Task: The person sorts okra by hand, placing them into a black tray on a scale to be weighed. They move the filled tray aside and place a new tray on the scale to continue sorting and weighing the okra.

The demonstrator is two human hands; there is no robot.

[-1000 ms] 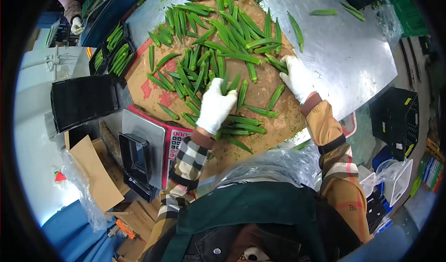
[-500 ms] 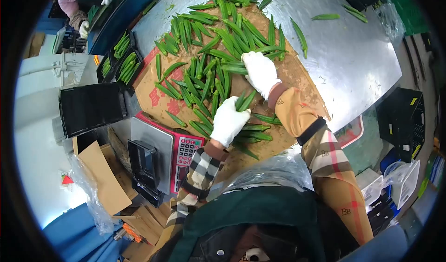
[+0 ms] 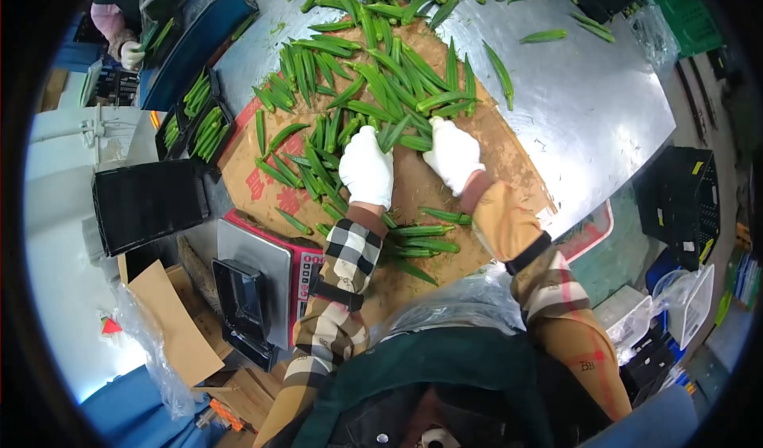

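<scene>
Gripping green okra pods in the left hand, with white-gloved fingers curled narrow around them. Pinching another pod at one end in the right hand, likewise gloved in white, close-fitting material. Holding both hands near each other, not touching, over the middle of a cardboard sheet on the bench. Seeing brown, scuffed, blotchy card below, and smooth, shiny metal running out to the bench's right corner. Facing a heap of loose okra, ridged, tapering and pointed, spreading from the cardboard's middle toward the bench's far edge. Finding a smaller row of pods by the cardboard's near edge, and a single pod lying on the metal toward the far right. Reading "BB" on the tan, checked right sleeve; making out red printed characters near the cardboard's left edge, too worn to read. Noting a red scale beside the cardboard's near left corner, with a flat metal pan, keypad marks too small to read, and a glossy black plastic tray on the pan. Noticing crinkled clear film along the near edge, and yellow labels, not legible, on a perforated black crate beyond the bench's right edge.
</scene>
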